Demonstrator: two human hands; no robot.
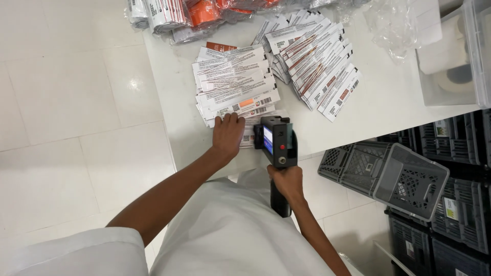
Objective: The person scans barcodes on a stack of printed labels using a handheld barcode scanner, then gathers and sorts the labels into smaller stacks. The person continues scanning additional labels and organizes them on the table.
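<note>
My left hand (pixel 227 134) lies flat, fingers together, on the near end of a fanned stack of long white paper sleeves (pixel 235 84) on a white table (pixel 388 99). In my right hand (pixel 287 182) is the grip of a black handheld printer (pixel 277 145) with a small lit screen and a red button. Its head rests on the nearest sleeves, just right of my left hand. A second fanned stack of the same sleeves (pixel 317 59) lies further back to the right.
Bundles of white and orange packs in clear plastic (pixel 184 15) lie at the table's far edge. A clear bin with paper rolls (pixel 452 56) stands at the right. Grey and black plastic crates (pixel 404 174) sit on the tiled floor below the table.
</note>
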